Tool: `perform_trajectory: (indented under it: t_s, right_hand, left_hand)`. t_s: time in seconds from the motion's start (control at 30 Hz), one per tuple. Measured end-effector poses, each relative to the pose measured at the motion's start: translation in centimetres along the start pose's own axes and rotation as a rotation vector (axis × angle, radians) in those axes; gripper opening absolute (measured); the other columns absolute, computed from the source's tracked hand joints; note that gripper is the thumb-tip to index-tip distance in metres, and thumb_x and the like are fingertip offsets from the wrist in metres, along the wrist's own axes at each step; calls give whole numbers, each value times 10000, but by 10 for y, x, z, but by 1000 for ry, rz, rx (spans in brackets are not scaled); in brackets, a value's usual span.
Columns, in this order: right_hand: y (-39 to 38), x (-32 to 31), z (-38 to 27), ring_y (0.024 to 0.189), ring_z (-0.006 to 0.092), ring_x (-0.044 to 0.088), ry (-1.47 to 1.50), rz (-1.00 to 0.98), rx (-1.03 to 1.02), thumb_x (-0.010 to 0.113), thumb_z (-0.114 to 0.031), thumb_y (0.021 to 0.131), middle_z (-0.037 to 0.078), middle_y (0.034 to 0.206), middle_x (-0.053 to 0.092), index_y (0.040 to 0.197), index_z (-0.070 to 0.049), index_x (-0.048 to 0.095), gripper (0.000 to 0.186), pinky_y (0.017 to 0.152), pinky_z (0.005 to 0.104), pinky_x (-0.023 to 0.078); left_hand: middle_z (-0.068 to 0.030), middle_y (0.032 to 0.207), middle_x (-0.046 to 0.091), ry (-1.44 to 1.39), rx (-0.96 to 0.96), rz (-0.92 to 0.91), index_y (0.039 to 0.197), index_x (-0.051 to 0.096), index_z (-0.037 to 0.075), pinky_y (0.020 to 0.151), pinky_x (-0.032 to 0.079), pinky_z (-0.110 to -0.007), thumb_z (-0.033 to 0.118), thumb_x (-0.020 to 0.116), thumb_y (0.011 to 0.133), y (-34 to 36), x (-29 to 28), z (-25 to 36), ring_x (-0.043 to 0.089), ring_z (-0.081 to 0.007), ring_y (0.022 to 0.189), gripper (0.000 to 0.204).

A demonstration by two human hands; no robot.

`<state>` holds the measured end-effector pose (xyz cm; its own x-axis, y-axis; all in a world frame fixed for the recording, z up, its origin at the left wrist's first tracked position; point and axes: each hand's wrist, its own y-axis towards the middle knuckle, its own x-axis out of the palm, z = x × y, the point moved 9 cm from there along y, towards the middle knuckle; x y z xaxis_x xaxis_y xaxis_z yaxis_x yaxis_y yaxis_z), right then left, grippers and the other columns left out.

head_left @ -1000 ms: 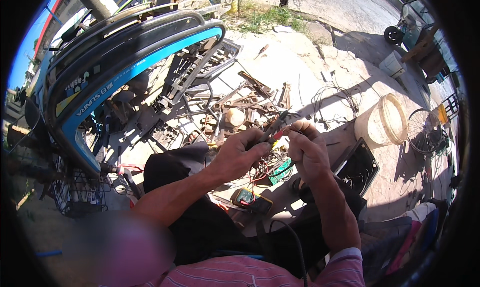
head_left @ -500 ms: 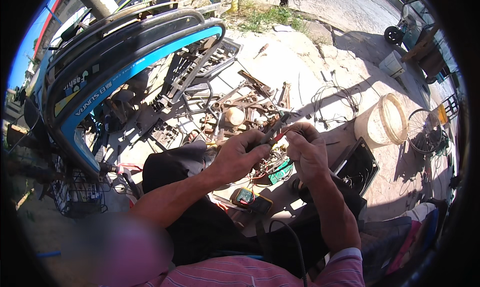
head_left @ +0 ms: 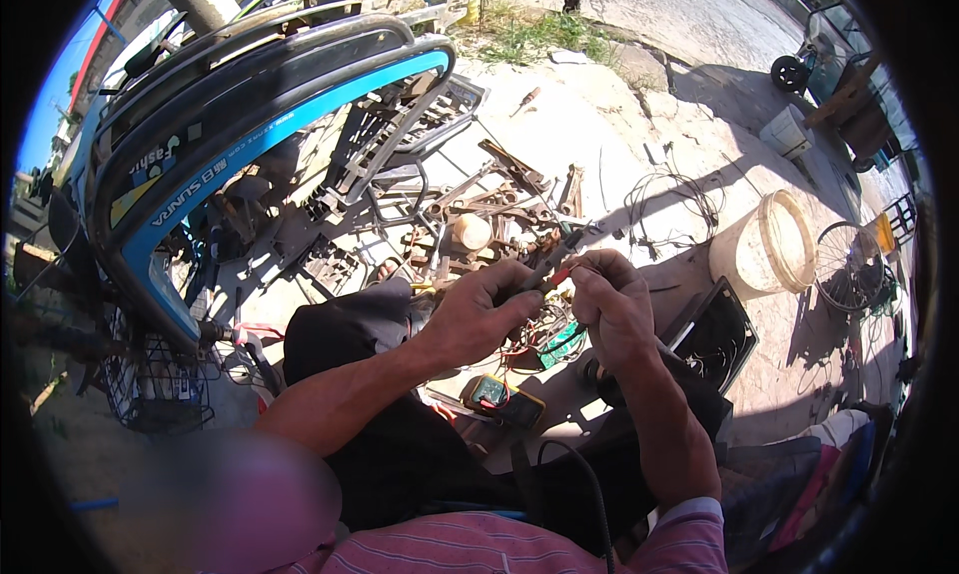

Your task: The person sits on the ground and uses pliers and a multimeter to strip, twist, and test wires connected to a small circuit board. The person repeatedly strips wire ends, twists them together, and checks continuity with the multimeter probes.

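Note:
In the middle of the head view, my left hand is closed around a slim dark grey tool that points up and to the right. Its exact kind is too unclear to name. Close beside it, my right hand pinches a thin red wire-like piece, whose far end meets the tool near my left fingertips. Below the hands lie tangled wires and a green circuit board. A yellow and black meter rests nearer to my body, between my legs.
Spanners and rusty metal parts cover the ground beyond my hands, with a round pale object among them. A blue and black vehicle frame stands at left. Right are a cable coil, a dirty white bucket and a spoked wheel.
Both hands keep nearly the same place and grip. The red piece has turned slightly between them; the rest of the scene shifts only a little with my head.

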<state>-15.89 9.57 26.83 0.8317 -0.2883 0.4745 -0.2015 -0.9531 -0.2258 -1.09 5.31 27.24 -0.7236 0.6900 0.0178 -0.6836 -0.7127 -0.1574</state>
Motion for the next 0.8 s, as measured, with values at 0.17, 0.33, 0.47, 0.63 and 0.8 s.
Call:
perform_trajectory:
  t_s: [0.17, 0.33, 0.47, 0.63, 0.8]
  right_hand:
    - [1, -2, 2, 560, 35, 461, 27, -8, -20, 681, -62, 912, 3, 757, 610, 993, -12, 632, 107, 502, 200, 360]
    - [2, 0, 1, 565, 31, 483, -38, 5, -42, 699, -102, 917, 7, 779, 630, 988, -12, 650, 124, 506, 192, 367]
    - [3, 4, -4, 540, 25, 399, -92, 8, -95, 641, -107, 966, -35, 712, 557, 1033, -32, 630, 101, 499, 211, 311]
    - [4, 1, -24, 556, -1, 413, -171, 9, -213, 682, -123, 939, 4, 818, 665, 1024, -14, 652, 141, 486, 165, 331]
    - [1, -6, -53, 550, -2, 386, -113, -4, -359, 644, -76, 956, 18, 822, 652, 1038, 4, 650, 115, 471, 165, 309]
  left_hand:
    - [-3, 760, 585, 0, -14, -17, 1070, 609, 26, 523, 433, -233, 145, 593, 992, 1, 1, -4, 554, -61, 613, 142]
    - [-38, 811, 622, -19, -18, -34, 1101, 602, 4, 530, 454, -246, 144, 583, 1001, 0, 5, -5, 568, -75, 621, 173]
    - [-36, 841, 638, -53, -58, -19, 1081, 609, 7, 584, 486, -241, 162, 572, 1009, 2, 5, -7, 587, -79, 674, 175]
    - [-54, 902, 673, -101, -51, 104, 1124, 630, -4, 731, 526, -266, 222, 581, 1017, 7, -11, -13, 641, -101, 835, 255]
    - [-72, 810, 639, -102, -149, 198, 941, 605, -6, 636, 511, -270, 216, 628, 948, 16, -24, -21, 615, -111, 723, 224]
